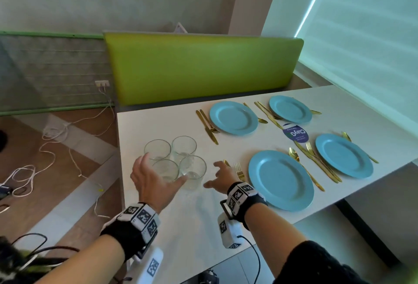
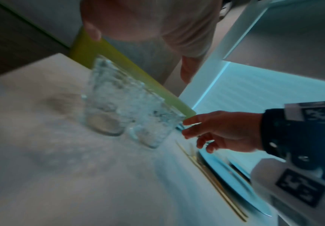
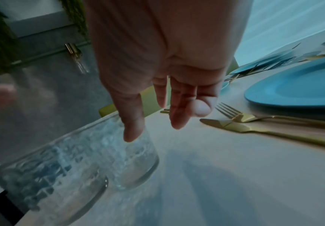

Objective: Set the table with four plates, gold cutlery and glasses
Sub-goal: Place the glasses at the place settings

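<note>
Four clear glasses [image 1: 175, 159] stand upright in a tight 2x2 cluster on the white counter [image 1: 158, 123], near its left edge; rims touching or nearly so, can't tell which.

L hand [image 1: 153, 179]: grip spread, fingers straight, reaching over the near-left of the cluster; thumb beside the far-left glass, fingertips at the near-right glass [image 1: 193, 172]. Contact not clear. Holds nothing.

R hand [image 1: 222, 176]: grip spread and relaxed, just right of the near-right glass, above bare counter, w/ nothing in it. In the right wrist view the thumb [image 3: 132, 122] overlaps that glass's rim [image 3: 119, 122]; touching or not, can't tell.

R of the hands: gold fork [image 1: 239, 170] and knife beside the near blue plate [image 1: 281, 179], spoon [image 1: 294, 153] on its far-right side. Near plate overhangs close to the counter's near edge.

Three more blue plates: far-left [image 1: 233, 117], far-right [image 1: 290, 109], right [image 1: 343, 155], each w/ gold cutlery alongside. Round blue sticker [image 1: 295, 134] lies between the plates.

Open room: bare counter strip betw. the glasses and far-left plate, and along the near edge below the hands.

Beyond counter: green bench back [image 1: 203, 66]; white cables [image 1: 56, 134] on the floor at left.
</note>
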`<state>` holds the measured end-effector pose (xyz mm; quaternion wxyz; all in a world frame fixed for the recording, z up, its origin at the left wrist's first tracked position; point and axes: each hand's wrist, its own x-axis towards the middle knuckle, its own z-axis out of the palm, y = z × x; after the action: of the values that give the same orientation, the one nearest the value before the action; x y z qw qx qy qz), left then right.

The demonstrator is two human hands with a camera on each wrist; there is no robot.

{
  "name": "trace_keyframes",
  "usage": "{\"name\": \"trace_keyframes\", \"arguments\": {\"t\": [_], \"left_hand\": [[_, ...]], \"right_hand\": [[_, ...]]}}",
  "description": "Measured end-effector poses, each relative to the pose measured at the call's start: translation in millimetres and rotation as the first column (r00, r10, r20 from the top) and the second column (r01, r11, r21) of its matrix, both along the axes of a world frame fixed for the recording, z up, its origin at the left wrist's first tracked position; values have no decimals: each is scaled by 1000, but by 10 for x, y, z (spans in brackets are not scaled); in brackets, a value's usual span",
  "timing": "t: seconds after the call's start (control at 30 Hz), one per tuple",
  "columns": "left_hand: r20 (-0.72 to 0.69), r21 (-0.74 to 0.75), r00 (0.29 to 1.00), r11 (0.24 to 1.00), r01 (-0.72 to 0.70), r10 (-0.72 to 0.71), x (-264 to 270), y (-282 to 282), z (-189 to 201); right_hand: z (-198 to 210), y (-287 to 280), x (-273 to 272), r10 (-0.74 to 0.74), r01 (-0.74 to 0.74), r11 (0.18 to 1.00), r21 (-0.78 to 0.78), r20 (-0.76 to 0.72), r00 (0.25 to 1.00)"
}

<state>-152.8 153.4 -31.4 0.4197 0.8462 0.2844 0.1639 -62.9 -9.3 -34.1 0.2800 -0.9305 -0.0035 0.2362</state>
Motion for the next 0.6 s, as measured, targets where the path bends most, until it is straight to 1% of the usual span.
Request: {"name": "trace_keyframes", "arguments": {"t": [0.07,0.2,0.23,0.3,0.37,0.47,0.6], "left_hand": [[-94,-84,996,996,-4,-4,-51,150,-107],[-219,-207,971,977,53,-99,-55,331,-306],[-231,-246,966,968,58,-116,-42,362,-363],[-213,-327,966,942,70,-145,-9,402,-451],[-200,-363,964,927,92,-174,14,410,-500],[-194,-356,965,930,96,-174,45,403,-562],[-184,-339,970,937,90,-159,84,365,-591]], "right_hand": [[-40,121,-9,22,-22,1000,14,10,1000],[-180,279,-42,47,-49,998,50,32,998],[-229,300,-50,45,-47,997,62,38,998],[-317,316,-49,30,-35,995,92,48,998],[-374,325,-39,2,-10,990,140,56,998],[-459,354,-34,-32,17,983,181,80,996],[-549,382,-31,-59,35,981,191,122,991]]}}
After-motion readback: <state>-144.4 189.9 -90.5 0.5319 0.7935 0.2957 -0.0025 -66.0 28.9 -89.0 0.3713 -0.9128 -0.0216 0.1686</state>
